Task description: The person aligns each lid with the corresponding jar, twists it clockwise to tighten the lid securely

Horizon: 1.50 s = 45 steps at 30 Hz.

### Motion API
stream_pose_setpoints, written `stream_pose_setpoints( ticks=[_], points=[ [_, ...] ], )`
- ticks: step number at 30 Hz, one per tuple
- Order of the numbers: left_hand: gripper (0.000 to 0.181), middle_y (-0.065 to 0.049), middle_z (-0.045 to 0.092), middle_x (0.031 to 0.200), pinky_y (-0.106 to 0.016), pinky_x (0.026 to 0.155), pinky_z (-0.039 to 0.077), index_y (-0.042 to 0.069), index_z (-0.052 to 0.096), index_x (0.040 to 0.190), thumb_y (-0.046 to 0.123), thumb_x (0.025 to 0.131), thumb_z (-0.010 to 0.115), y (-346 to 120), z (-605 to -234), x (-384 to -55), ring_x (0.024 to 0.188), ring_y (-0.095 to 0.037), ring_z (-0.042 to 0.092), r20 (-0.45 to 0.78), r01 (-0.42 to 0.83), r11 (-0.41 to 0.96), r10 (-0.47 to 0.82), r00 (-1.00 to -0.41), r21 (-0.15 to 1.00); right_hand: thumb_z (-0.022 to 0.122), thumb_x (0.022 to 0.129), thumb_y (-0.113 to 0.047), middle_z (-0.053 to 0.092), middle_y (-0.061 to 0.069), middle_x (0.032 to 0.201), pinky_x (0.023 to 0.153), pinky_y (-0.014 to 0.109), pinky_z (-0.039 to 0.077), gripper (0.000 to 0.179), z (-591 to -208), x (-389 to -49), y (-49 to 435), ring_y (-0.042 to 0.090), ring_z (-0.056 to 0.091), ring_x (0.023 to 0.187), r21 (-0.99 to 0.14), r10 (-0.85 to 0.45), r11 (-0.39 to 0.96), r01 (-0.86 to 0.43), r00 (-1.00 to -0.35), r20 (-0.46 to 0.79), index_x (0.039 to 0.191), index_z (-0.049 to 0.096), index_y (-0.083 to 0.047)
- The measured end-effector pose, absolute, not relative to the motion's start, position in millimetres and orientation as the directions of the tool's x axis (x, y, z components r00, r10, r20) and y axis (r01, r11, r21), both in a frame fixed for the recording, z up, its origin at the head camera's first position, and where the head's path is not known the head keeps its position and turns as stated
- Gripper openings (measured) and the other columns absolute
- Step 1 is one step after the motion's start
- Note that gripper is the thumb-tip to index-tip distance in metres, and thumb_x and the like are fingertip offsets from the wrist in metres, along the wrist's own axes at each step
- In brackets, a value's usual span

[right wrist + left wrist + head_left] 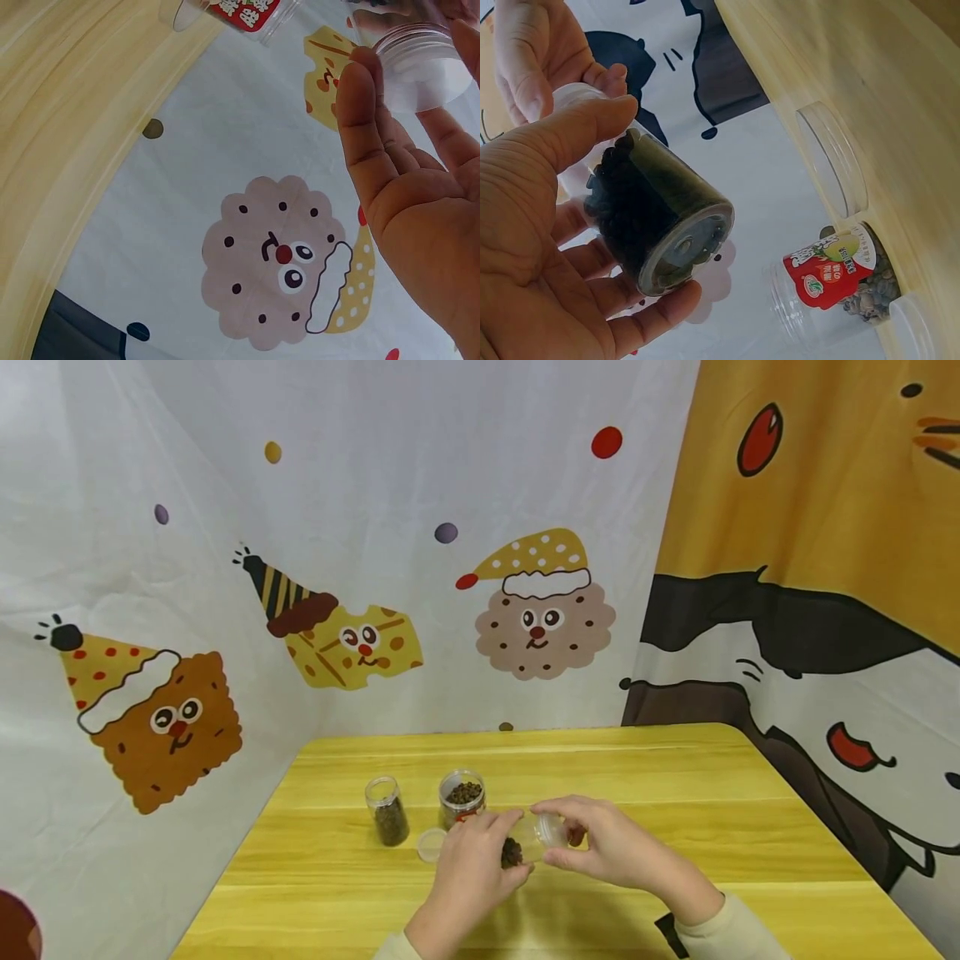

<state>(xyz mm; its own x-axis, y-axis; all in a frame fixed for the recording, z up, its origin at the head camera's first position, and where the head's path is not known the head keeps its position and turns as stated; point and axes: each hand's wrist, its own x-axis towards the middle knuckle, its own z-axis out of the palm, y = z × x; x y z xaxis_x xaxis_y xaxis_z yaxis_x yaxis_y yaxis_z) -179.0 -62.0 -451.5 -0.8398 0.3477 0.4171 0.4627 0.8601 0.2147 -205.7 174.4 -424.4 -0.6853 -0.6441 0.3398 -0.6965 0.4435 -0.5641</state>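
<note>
My left hand (472, 860) grips a clear plastic jar (667, 214) by its sides, thumb across one side and fingers around the other. Dark small pieces (619, 195) fill part of this tilted jar. At its mouth end, my right hand (600, 843) pinches a translucent screw lid (427, 79) between thumb and fingers; the lid sits on the jar's mouth. How tightly it is threaded I cannot tell. Beyond the left hand stands an uncovered jar (462, 793) with a red label (832, 270) and brown pieces inside.
A taller, narrow clear jar (388, 818) with dark contents stands at the left of the table (315, 902). A translucent lid (430, 845) lies beside the left hand. Another clear lid (832, 161) is near the red-labelled jar. Printed curtains (360, 485) hang behind the table.
</note>
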Motion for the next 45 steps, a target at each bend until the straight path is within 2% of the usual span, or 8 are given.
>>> stream_pose_setpoints(
  ticks=[7,12,15,22,30,36,41,45],
  points=[
    [0.068,0.001,0.078,0.117,-0.048,0.091,0.062,0.022,0.072,0.133,0.047,0.075,0.097,-64.3,-449.6,-176.8,0.108,-0.023,0.074,0.468,0.481,0.861,0.362,-0.806,0.164,0.074,0.102,-0.040,0.074,-0.004,0.102,0.070,0.022,0.060,0.052,-424.3,-205.2,172.7,-0.003,0.065,0.077,-0.611,-0.630,0.452,-0.650,-0.718,0.296,0.144,0.064,-0.011],
    [0.068,0.000,0.078,0.119,-0.048,0.090,0.063,0.022,0.072,0.133,0.047,0.075,0.097,-71.2,-450.4,-179.2,0.106,-0.022,0.074,0.479,0.490,0.858,0.369,-0.796,0.153,0.077,0.099,-0.044,0.074,0.002,0.126,0.076,0.026,0.062,0.068,-424.8,-204.0,172.7,0.002,0.071,0.092,-0.603,-0.633,0.461,-0.651,-0.718,0.291,0.157,0.053,-0.016],
    [0.068,0.000,0.078,0.118,-0.050,0.093,0.063,0.022,0.073,0.133,0.046,0.074,0.097,-76.9,-451.0,-181.8,0.107,-0.022,0.074,0.481,0.488,0.859,0.367,-0.796,0.152,0.081,0.096,-0.040,0.068,0.007,0.142,0.082,0.031,0.064,0.075,-425.6,-204.2,172.8,0.008,0.073,0.102,-0.562,-0.644,0.442,-0.699,-0.683,0.344,0.160,0.049,-0.019],
    [0.068,0.000,0.078,0.119,-0.057,0.094,0.064,0.023,0.072,0.132,0.047,0.074,0.098,-85.6,-450.0,-181.9,0.108,-0.024,0.075,0.498,0.497,0.854,0.367,-0.785,0.153,0.082,0.096,-0.021,0.073,0.008,0.133,0.081,0.029,0.065,0.056,-427.3,-208.3,168.3,0.008,0.074,0.095,-0.498,-0.681,0.343,-0.796,-0.576,0.452,0.147,0.061,-0.015],
    [0.070,0.000,0.078,0.121,-0.053,0.091,0.064,0.024,0.072,0.132,0.047,0.071,0.099,-86.2,-450.4,-180.3,0.106,-0.023,0.074,0.520,0.507,0.851,0.376,-0.767,0.133,0.080,0.098,-0.031,0.074,-0.004,0.115,0.072,0.025,0.061,0.051,-428.5,-206.3,165.8,-0.001,0.066,0.085,-0.548,-0.653,0.388,-0.741,-0.641,0.404,0.145,0.064,-0.020],
    [0.070,0.001,0.079,0.119,-0.052,0.090,0.065,0.023,0.073,0.130,0.047,0.070,0.099,-85.2,-451.1,-179.0,0.104,-0.021,0.075,0.529,0.511,0.851,0.379,-0.759,0.123,0.080,0.098,-0.032,0.073,-0.003,0.117,0.073,0.022,0.060,0.052,-428.4,-203.8,165.6,-0.001,0.066,0.085,-0.571,-0.647,0.393,-0.721,-0.658,0.385,0.145,0.063,-0.020],
    [0.069,0.001,0.078,0.118,-0.055,0.092,0.064,0.023,0.073,0.131,0.045,0.072,0.099,-83.7,-450.3,-178.8,0.106,-0.022,0.075,0.525,0.520,0.845,0.387,-0.758,0.128,0.081,0.097,-0.030,0.072,0.006,0.129,0.077,0.024,0.063,0.054,-429.2,-203.7,164.0,0.004,0.070,0.094,-0.558,-0.656,0.375,-0.740,-0.637,0.405,0.146,0.062,-0.016],
    [0.069,0.001,0.079,0.116,-0.052,0.089,0.065,0.023,0.073,0.131,0.045,0.072,0.099,-82.4,-450.8,-177.6,0.103,-0.021,0.075,0.528,0.529,0.839,0.395,-0.752,0.125,0.081,0.097,-0.029,0.073,0.007,0.129,0.076,0.024,0.064,0.052,-430.0,-204.1,162.6,0.004,0.069,0.094,-0.543,-0.665,0.373,-0.753,-0.625,0.410,0.145,0.064,-0.016]
  ],
)
